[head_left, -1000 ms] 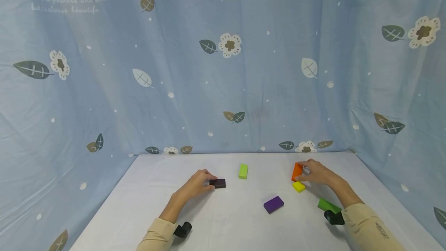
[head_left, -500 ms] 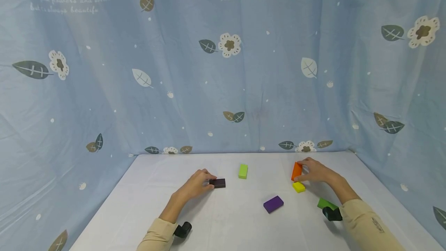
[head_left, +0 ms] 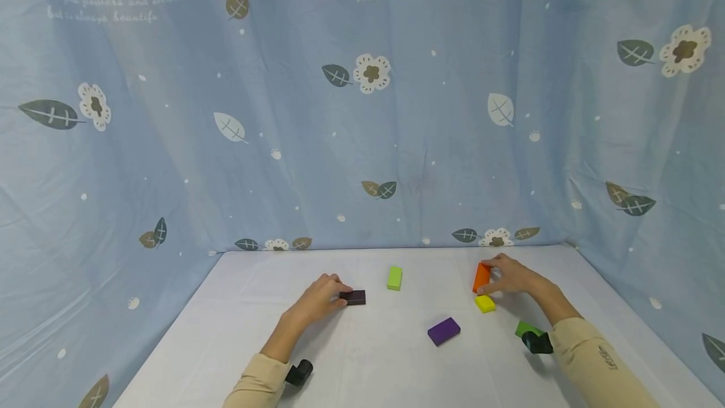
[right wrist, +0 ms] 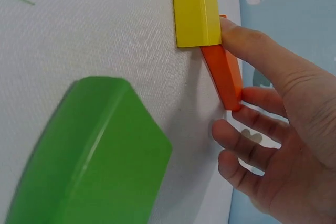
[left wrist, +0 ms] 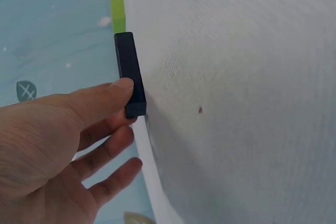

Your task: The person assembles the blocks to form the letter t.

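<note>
My left hand (head_left: 318, 298) pinches the near end of a dark, almost black block (head_left: 354, 298) between thumb and fingers, low over the white table. In the left wrist view the thumb lies along the side of that dark block (left wrist: 129, 69). On the right, my right hand (head_left: 514, 274) holds an orange block (head_left: 481, 277) by its two ends, thumb at one and fingertips at the other. A small yellow block (head_left: 484, 304) sits right beside the thumb, and it partly covers the orange block (right wrist: 224, 74) in the right wrist view.
A lime-green block (head_left: 394, 278) lies at the back middle of the white table (head_left: 362, 364). Nearer the front is a purple block (head_left: 444, 332). A green block (head_left: 528, 328) sits under the right wrist, partly hidden by the wrist camera (head_left: 537, 343). A blue patterned curtain (head_left: 294, 162) hangs behind.
Both hands keep their holds on the dark and orange blocks. The right forearm and wrist camera have shifted slightly left, covering more of the green block; the blocks stay put.
</note>
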Demonstrator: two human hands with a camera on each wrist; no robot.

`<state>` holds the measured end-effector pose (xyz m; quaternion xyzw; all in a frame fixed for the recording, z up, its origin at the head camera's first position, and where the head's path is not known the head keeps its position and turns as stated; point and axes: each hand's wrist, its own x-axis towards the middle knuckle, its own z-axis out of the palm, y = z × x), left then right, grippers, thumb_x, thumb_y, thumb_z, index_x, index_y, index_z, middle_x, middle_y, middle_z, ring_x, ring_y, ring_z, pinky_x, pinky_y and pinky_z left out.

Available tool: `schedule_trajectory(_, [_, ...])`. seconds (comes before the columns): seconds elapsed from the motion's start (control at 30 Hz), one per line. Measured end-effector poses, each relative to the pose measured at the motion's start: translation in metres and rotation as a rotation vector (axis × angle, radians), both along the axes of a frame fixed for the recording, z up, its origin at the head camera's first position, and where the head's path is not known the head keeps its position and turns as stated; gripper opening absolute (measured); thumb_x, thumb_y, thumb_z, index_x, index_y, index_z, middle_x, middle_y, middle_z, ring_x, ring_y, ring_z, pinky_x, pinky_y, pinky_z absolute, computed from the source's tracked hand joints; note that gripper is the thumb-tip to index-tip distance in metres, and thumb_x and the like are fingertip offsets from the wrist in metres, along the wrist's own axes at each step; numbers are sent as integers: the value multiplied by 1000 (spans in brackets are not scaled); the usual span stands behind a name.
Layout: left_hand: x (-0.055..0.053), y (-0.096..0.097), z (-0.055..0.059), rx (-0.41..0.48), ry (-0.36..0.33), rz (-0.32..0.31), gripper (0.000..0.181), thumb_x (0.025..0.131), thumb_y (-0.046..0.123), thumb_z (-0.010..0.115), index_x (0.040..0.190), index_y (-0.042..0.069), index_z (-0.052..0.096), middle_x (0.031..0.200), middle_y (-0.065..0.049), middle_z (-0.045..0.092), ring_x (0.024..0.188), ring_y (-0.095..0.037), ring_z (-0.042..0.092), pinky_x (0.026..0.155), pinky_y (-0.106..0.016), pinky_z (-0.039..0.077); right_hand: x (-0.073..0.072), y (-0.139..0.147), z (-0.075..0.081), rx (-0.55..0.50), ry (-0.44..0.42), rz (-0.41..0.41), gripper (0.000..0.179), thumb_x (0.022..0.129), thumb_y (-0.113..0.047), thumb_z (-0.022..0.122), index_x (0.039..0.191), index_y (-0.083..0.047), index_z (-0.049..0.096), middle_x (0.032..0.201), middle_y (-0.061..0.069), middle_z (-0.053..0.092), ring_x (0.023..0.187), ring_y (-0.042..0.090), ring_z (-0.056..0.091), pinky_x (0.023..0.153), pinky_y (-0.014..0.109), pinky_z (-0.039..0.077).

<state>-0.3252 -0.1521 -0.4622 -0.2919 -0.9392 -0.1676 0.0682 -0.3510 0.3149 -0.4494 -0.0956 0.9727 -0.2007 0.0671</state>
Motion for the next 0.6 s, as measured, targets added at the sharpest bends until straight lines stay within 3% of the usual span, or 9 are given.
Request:
schedule_trajectory(0.13, [0,0,0,-6,-7,9,27,87,13,73,113,9,74,102,-6,65,94,-22,56,81,-43,47,0,-1,1,-11,-6,-5,88,75,-46,81,140,3,49,132,31,46,113,45,50,95,64,44])
schedule_trajectory(0.43, [-2,1,0,69,-106,16,29,88,10,72,116,6,72,102,-8,65,81,-17,57,68,-31,46,-1,-1,0,-13,-1,-2,88,74,-46,82,139,4,49,131,32,46,111,44,51,94,64,44])
schedule_trajectory(0.6, [-3,0,-1,80,-120,22,29,89,11,71,117,7,72,104,-8,65,84,-18,59,70,-34,48,-3,0,-3,-10,6,-4,88,74,-47,82,138,4,51,130,32,46,111,44,50,95,64,43])
